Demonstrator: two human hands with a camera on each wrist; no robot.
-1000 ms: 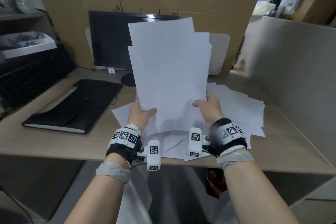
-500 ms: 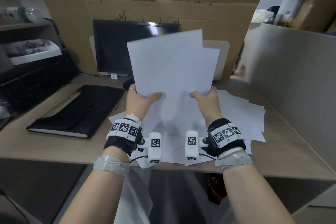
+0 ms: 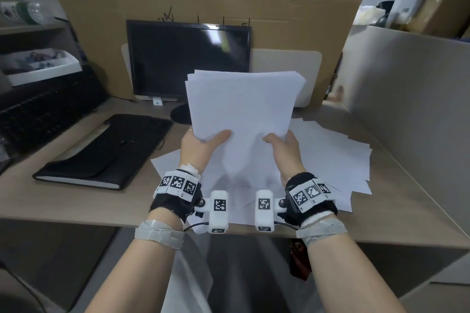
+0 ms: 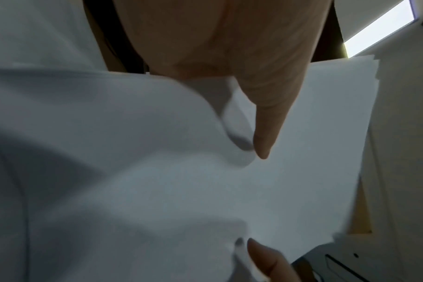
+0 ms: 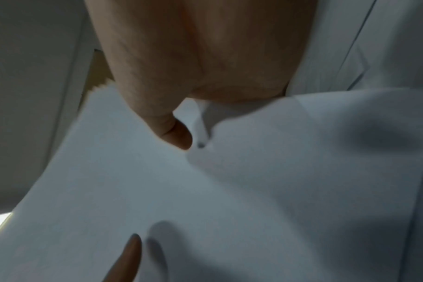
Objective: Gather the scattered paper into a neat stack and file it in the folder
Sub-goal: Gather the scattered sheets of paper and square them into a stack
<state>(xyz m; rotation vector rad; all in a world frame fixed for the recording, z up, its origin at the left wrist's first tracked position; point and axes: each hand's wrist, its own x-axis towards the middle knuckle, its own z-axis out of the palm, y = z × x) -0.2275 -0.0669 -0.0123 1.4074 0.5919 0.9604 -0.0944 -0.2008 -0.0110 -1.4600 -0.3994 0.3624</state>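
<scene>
I hold a sheaf of white paper (image 3: 241, 104) upright above the desk, its top edges nearly level. My left hand (image 3: 201, 145) grips its lower left edge, thumb across the front. My right hand (image 3: 282, 145) grips the lower right edge the same way. In the left wrist view the paper (image 4: 290, 152) fills the frame under the left thumb (image 4: 266, 133). In the right wrist view the paper (image 5: 133, 181) bends under the right thumb (image 5: 172, 133). More loose sheets (image 3: 328, 157) lie fanned on the desk beneath and to the right. A closed black folder (image 3: 109, 150) lies to the left.
A dark monitor (image 3: 188, 58) stands behind the sheaf, cardboard boxes (image 3: 229, 0) behind it. A black keyboard (image 3: 38, 114) sits at far left under a white tray (image 3: 38, 66). A beige partition (image 3: 407, 89) walls the right side. The desk's front edge (image 3: 76, 218) runs just below my wrists.
The staggered sheets have dropped lower in my hands and their top edges have evened out. Both hands keep their grip on the lower edges.
</scene>
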